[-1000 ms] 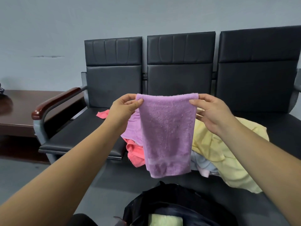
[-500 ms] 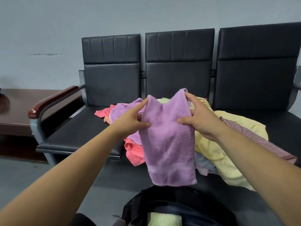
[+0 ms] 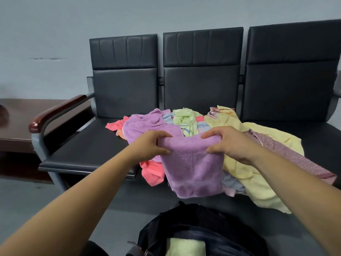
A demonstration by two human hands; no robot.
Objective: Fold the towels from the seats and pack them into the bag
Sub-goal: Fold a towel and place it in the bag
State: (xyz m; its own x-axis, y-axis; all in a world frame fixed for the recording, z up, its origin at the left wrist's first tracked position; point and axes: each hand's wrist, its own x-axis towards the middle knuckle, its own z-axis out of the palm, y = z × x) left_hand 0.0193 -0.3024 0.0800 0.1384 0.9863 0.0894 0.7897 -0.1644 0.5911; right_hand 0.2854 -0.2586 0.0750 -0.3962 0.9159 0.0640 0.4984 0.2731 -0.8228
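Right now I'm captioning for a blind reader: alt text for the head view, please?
The left hand and right hand grip the folded top edge of a purple towel. Behind it, a pile of towels lies on black seats; lower in view, a dark bag holds a green towel.

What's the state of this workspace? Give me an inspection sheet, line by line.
Surface: black seats, partly bare.
Job's things: purple towel held in front of the pile; bag open below, green towel inside.
Clutter: nothing seen.
Hands: left hand and right hand each grip the purple towel's top edge.
Cables: nothing seen.
Surroundings: wooden table left, grey wall behind.
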